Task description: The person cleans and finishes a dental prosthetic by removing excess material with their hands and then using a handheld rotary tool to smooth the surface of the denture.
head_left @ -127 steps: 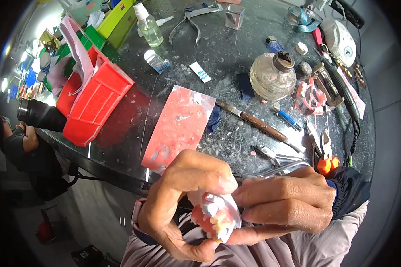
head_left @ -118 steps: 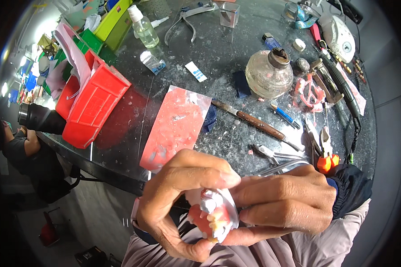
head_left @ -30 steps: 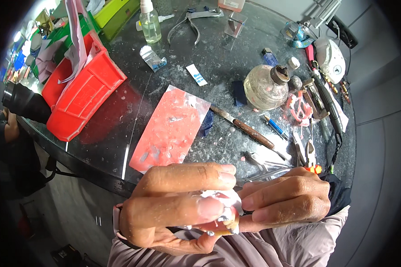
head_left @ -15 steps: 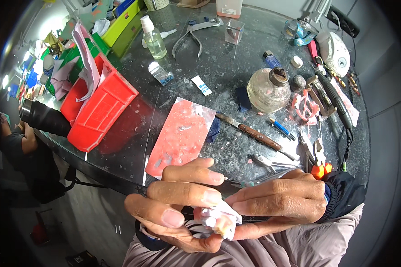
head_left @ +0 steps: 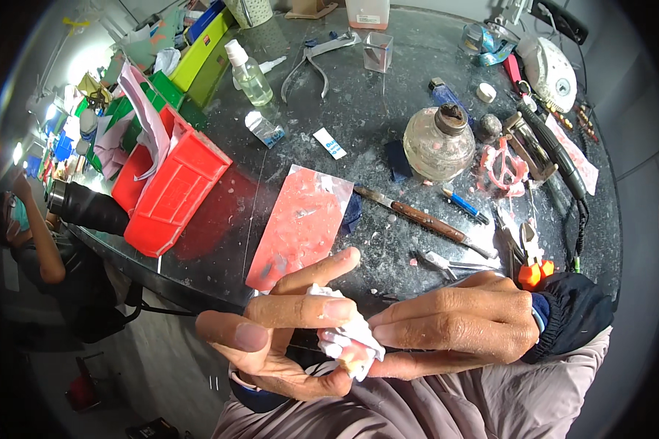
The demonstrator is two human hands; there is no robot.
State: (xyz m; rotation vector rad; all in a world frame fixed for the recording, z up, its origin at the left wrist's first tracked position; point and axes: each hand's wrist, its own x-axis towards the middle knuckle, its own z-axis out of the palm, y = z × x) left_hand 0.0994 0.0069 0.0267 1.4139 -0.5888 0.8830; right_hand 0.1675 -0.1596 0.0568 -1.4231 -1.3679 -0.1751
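In front of my lap, just beyond the table's near edge, a small pink piece (head_left: 354, 350) with a cream, tooth-like end shows among the folds of a crumpled white tissue or cloth (head_left: 338, 338). My left hand (head_left: 278, 333) grips the bundle between its thumb and fingers, with one finger raised clear of it. From the other side my right hand (head_left: 461, 322) pinches the bundle's edge, its thumb below and its fingers bent above. The fingers hide part of the pink piece.
Beyond my hands lies a pink wax sheet (head_left: 296, 227). A brown-handled knife (head_left: 417, 219), blue pencil (head_left: 465, 205), orange-handled pliers (head_left: 531, 256) and glass spirit lamp (head_left: 438, 143) are at right. A red bin (head_left: 177, 197) stands left; a spray bottle (head_left: 250, 77) is farther back.
The bundle has turned and shifted slightly left in my fingers, with more white showing above. Both hands keep hold. At far left the other person has raised an arm.
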